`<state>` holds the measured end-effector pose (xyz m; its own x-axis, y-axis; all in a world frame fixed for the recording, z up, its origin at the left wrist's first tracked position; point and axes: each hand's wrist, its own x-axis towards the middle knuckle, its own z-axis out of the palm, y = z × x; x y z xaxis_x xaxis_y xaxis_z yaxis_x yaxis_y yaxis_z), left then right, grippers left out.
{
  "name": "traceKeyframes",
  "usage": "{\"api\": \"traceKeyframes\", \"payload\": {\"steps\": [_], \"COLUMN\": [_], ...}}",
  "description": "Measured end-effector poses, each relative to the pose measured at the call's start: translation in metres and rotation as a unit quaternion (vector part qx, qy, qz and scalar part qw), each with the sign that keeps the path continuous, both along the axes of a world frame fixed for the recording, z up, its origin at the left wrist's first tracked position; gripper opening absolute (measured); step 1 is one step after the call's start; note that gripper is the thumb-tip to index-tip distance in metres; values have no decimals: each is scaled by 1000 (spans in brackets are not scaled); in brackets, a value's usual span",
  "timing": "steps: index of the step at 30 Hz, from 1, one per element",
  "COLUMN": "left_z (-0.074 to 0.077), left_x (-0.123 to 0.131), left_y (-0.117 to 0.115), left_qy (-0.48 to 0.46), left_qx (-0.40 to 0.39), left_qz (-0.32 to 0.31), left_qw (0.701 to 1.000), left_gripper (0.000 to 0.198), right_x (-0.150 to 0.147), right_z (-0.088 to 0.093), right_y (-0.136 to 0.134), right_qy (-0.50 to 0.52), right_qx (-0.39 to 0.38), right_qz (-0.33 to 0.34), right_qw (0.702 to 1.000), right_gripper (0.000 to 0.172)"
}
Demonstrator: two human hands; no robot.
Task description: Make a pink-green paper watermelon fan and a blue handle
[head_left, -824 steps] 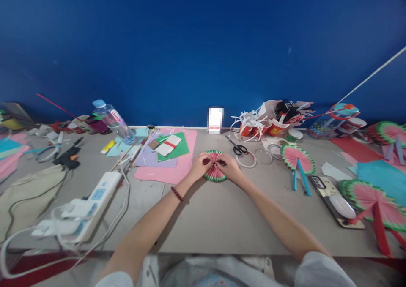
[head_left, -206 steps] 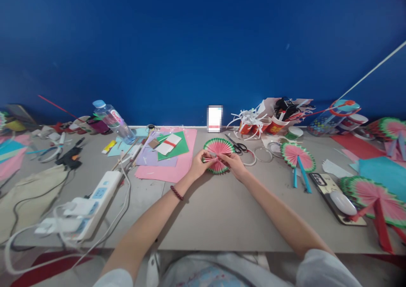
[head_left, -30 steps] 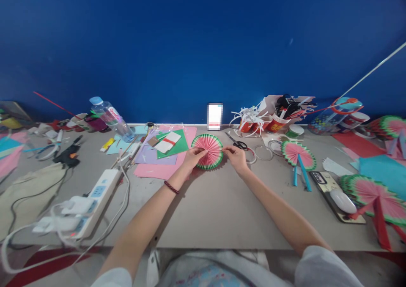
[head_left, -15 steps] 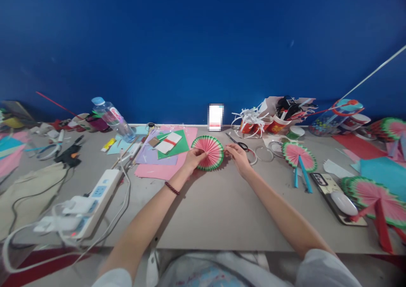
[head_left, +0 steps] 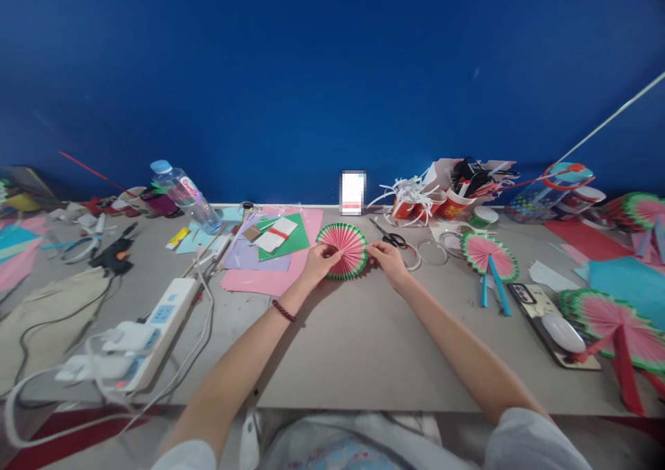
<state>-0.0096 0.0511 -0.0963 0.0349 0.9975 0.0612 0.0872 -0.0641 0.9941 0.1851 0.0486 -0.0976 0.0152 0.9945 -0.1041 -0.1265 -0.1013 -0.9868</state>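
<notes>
A round pleated paper fan (head_left: 351,243), pink-red with a green and white rim, is held up above the table, its folds spread in a full circle. My left hand (head_left: 319,262) pinches it, thumb on the front near the centre and the other fingers partly hidden. At the fan's right rim, my right hand (head_left: 387,261) has thumb and fingertips pinched on the green edge. Black-handled scissors (head_left: 393,239) lie just behind my right hand, with clear tape rings (head_left: 432,252) to the right.
Coloured paper sheets (head_left: 264,279), a leaning bottle (head_left: 190,196), a power strip (head_left: 166,318) and a glue gun (head_left: 114,252) are on the left. Cups of paper strips (head_left: 410,203), finished fans (head_left: 491,255), a phone (head_left: 524,311) and a mouse (head_left: 562,332) stand or lie rightward.
My right hand has moved slightly left, its fingertips now meeting the fan's right rim. My left hand and the fan have shifted a little to the right.
</notes>
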Motion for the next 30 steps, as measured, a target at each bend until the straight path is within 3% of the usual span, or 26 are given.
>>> {"api": "traceKeyframes", "payload": {"steps": [12, 19, 30], "left_z": [2, 6, 20], "left_x": [0, 0, -7], "left_y": [0, -3, -3], "left_qy": [-29, -41, 8], "left_qx": [-18, -25, -26], "left_qz": [-6, -19, -76], "left_qw": [999, 999, 997], "left_gripper": [26, 27, 27], "right_x": [2, 2, 4], "right_z": [1, 2, 4], "right_y": [1, -2, 3], "right_qy": [29, -17, -28], "right_qx": [11, -21, -24], "right_qz": [19, 80, 37], "right_qw": [999, 996, 999], "right_gripper": [36, 36, 37]}}
